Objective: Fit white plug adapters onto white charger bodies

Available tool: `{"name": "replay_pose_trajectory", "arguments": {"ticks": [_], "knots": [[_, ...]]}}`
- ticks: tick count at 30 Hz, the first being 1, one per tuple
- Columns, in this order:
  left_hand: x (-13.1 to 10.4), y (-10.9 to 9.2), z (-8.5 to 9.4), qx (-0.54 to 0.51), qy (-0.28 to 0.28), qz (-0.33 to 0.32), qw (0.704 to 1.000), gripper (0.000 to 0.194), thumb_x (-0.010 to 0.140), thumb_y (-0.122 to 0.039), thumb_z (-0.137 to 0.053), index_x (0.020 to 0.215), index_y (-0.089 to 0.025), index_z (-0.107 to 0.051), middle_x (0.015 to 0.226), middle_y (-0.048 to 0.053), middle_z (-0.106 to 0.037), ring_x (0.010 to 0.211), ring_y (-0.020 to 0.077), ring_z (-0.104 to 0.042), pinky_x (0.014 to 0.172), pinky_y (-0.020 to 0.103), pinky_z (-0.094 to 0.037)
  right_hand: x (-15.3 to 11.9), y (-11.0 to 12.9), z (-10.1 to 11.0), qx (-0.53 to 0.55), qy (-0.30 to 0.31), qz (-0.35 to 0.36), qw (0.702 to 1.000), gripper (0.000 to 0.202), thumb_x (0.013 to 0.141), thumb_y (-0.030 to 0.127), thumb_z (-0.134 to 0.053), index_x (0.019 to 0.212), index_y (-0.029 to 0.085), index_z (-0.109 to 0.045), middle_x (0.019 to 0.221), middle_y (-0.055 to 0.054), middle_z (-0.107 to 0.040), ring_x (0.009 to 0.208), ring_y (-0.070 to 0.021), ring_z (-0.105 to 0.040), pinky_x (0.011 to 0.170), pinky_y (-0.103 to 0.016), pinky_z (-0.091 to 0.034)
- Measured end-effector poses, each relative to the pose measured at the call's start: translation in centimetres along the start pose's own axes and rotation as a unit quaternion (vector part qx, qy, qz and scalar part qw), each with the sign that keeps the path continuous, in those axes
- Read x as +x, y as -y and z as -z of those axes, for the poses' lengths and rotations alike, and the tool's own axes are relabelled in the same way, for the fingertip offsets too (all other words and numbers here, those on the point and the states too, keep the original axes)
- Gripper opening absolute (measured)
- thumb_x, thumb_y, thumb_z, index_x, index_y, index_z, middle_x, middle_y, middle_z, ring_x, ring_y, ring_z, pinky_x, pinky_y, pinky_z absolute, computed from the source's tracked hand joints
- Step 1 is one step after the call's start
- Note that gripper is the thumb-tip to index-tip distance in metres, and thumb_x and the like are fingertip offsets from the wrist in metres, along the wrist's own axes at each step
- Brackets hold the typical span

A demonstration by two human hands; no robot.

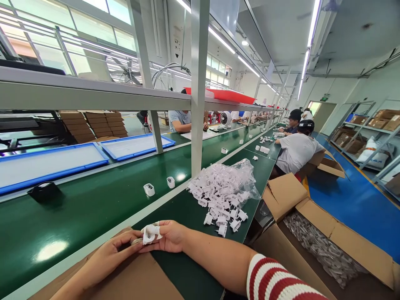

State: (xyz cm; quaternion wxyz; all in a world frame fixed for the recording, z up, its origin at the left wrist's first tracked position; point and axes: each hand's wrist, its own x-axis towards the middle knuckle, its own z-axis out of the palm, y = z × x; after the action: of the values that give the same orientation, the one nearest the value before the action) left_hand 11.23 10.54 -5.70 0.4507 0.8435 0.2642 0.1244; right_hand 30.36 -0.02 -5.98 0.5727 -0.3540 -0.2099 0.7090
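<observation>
Both hands meet low in the view, above the near bench. Between their fingertips is a white plastic plug housing [151, 234] with an opening in it. My left hand [120, 246] pinches it from the left, with a pale covering on a fingertip. From the right, my right hand [171, 236] grips it, and white wrapping shows on its fingers. Some of the fingertips are hidden behind the part. Ahead and to the right lies a heap of white plug parts [215, 191], partly in a clear plastic bag [245, 177].
Two white housings [149, 190] sit on the green conveyor belt [103, 212], with a black object [45, 191] further left. A metal post [200, 125] stands ahead. Cardboard [137, 279] lies below my hands. An open carton [325, 246] is at right; co-workers [296, 150] sit farther along.
</observation>
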Motion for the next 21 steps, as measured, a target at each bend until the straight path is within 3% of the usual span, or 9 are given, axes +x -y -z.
{"name": "replay_pose_trajectory", "arguments": {"ticks": [4, 7, 11, 16, 19, 21], "knots": [[0.3, 0.7, 0.2, 0.011, -0.010, -0.013, 1.000, 0.059, 0.092, -0.083, -0.057, 0.105, -0.033, -0.086, 0.125, 0.007, -0.076, 0.120, 0.0321, -0.071, 0.109, 0.039, -0.059, -0.3, 0.1, -0.4, 0.009, -0.038, 0.026, 0.999, 0.045, 0.062, 0.033, -0.106, 0.086, 0.011, -0.074, 0.081, -0.005, -0.074, 0.088, -0.0240, -0.077, 0.110, -0.056, -0.057], [0.3, 0.7, 0.3, -0.007, -0.014, -0.001, 1.000, 0.063, 0.093, -0.084, -0.055, 0.114, -0.034, -0.085, 0.129, 0.007, -0.076, 0.127, 0.0343, -0.069, 0.116, 0.043, -0.056, -0.5, 0.2, -0.6, 0.015, -0.063, 0.029, 0.997, 0.036, 0.070, 0.029, -0.100, 0.088, 0.011, -0.073, 0.081, -0.007, -0.075, 0.088, -0.0248, -0.079, 0.103, -0.052, -0.062], [-0.1, -0.1, 0.2, -0.131, -0.029, 0.063, 0.989, 0.068, 0.086, -0.089, -0.059, 0.111, -0.032, -0.086, 0.127, 0.006, -0.079, 0.126, 0.0374, -0.071, 0.115, 0.048, -0.058, -0.8, 0.2, -1.0, -0.004, -0.088, 0.039, 0.995, 0.036, 0.073, 0.031, -0.099, 0.089, 0.013, -0.073, 0.077, -0.004, -0.073, 0.080, -0.0216, -0.079, 0.087, -0.039, -0.065], [-0.5, -1.2, 0.5, -0.217, -0.066, 0.150, 0.962, 0.073, 0.068, -0.094, -0.073, 0.102, -0.031, -0.087, 0.130, 0.005, -0.080, 0.129, 0.0382, -0.069, 0.112, 0.044, -0.059, -1.6, 0.7, -2.0, -0.054, -0.147, 0.062, 0.986, 0.048, 0.061, 0.036, -0.106, 0.080, 0.016, -0.066, 0.074, 0.001, -0.068, 0.066, -0.0121, -0.069, 0.065, -0.023, -0.056], [-0.5, -2.0, 0.5, -0.222, -0.079, 0.180, 0.955, 0.077, 0.057, -0.093, -0.081, 0.095, -0.028, -0.087, 0.128, 0.008, -0.081, 0.129, 0.0378, -0.069, 0.109, 0.039, -0.060, -2.3, 1.2, -2.0, -0.135, -0.156, 0.075, 0.976, 0.052, 0.057, 0.036, -0.107, 0.086, 0.017, -0.068, 0.081, 0.003, -0.068, 0.067, -0.0099, -0.064, 0.065, -0.023, -0.053], [-0.5, -2.8, 0.2, -0.210, -0.109, 0.196, 0.952, 0.078, 0.049, -0.093, -0.083, 0.091, -0.027, -0.086, 0.122, 0.008, -0.083, 0.128, 0.0379, -0.069, 0.111, 0.039, -0.059, -2.8, 1.6, -1.7, -0.244, -0.163, 0.117, 0.949, 0.055, 0.057, 0.028, -0.107, 0.097, 0.019, -0.071, 0.092, 0.002, -0.070, 0.075, -0.0119, -0.065, 0.071, -0.025, -0.054]]}}
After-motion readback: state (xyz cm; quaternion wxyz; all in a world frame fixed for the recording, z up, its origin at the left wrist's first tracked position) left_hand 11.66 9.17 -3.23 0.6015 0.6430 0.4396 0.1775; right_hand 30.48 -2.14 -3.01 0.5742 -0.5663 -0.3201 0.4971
